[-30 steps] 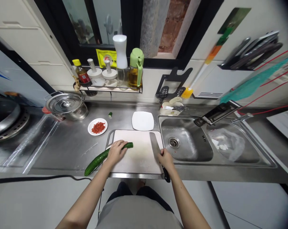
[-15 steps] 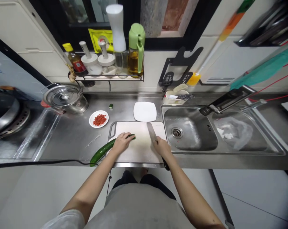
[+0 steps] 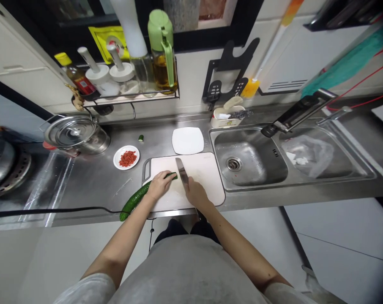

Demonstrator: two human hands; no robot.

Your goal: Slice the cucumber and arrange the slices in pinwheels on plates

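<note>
A long green cucumber (image 3: 137, 199) lies slantwise over the left side of a white cutting board (image 3: 210, 181), its near end reaching past the board onto the counter. My left hand (image 3: 160, 184) is closed over it close to the far end, which sticks out beyond the fingers. In my right hand (image 3: 196, 193) is a kitchen knife (image 3: 181, 170), gripped by the handle with the blade pointing away from me. The blade is just right of the cucumber's tip; whether they touch I cannot tell. A cut cucumber end (image 3: 141, 138) lies farther back on the counter.
Behind the board is a square white plate (image 3: 187, 140). Left of it stands a small plate (image 3: 116, 159) of red berries. A double sink (image 3: 251, 158) adjoins the board on the right. A lidded pot (image 3: 99, 141) and a black cable (image 3: 67, 211) are at the left.
My right hand has brought the knife leftward across the board, up beside the cucumber's tip. My left hand keeps its hold on the cucumber. The camera view has shifted somewhat.
</note>
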